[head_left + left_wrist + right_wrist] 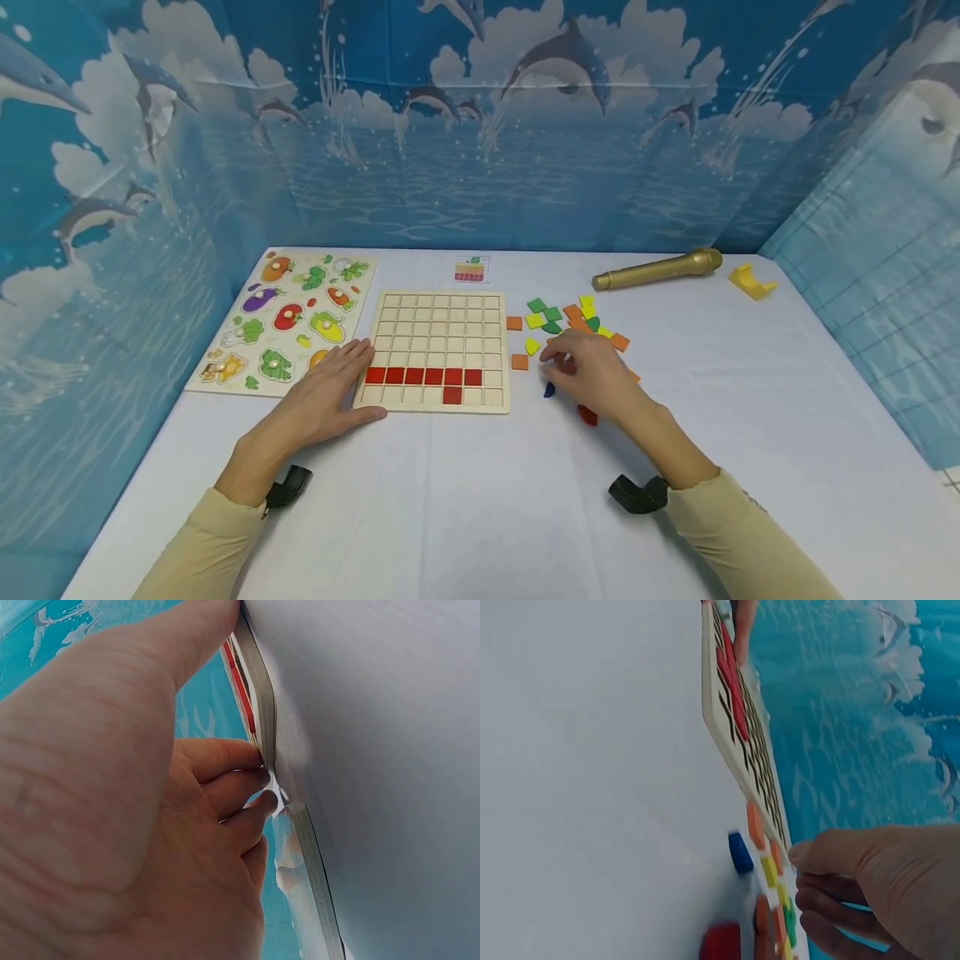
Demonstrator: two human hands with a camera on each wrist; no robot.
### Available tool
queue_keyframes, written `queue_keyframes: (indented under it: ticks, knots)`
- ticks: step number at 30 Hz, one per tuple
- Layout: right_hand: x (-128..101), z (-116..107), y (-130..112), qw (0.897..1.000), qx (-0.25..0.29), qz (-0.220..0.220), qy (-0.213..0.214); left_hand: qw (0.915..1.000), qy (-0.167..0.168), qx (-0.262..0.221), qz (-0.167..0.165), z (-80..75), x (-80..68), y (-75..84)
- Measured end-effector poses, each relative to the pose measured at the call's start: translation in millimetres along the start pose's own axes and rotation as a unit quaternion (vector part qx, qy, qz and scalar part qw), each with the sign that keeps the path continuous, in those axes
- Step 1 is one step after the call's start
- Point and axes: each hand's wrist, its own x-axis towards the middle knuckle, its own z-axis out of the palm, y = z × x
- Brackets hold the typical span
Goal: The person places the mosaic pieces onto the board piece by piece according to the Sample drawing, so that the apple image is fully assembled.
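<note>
My left hand [327,392] rests with fairly straight fingers on the left edge of a wooden grid board [431,329], thumb near its lower left corner. In the left wrist view, the fingertips [259,776] touch the board's edge. Several red squares [414,376] form a row in the board's lower part, with one more red square [452,396] below it. My right hand [600,375] hovers over loose coloured pieces right of the board, fingers loosely bent. No piece shows between its thumb and fingers. Close to it lie a blue piece [740,852] and a red piece [588,415].
A vegetable puzzle board [288,321] lies left of the grid board. Behind the grid is a small picture card [471,269]. A gold microphone [660,269] and a yellow curved piece [752,282] lie at the back right. Dolphin-print curtains [450,167] border the white table [480,500].
</note>
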Motion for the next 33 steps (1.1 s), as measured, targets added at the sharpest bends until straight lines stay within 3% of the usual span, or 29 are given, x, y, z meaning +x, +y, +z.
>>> queue_keyframes:
  ticks: [6, 13, 33]
  knots:
    - [-11.3, -15.5, 24.9, 0.999, -0.015, 0.037, 0.028, 1.0, -0.001, -0.002, 0.001, 0.4, -0.3, -1.3]
    - [-18.4, -21.7, 42.4, 0.996, -0.038, 0.071, 0.028, 1.0, 0.0, 0.0, -0.002, 0.5, -0.5, -1.3]
    - [-20.9, -26.6, 50.3, 0.996, -0.033, 0.081, -0.012, 1.0, -0.005, -0.007, -0.002, -0.4, -0.4, -1.0]
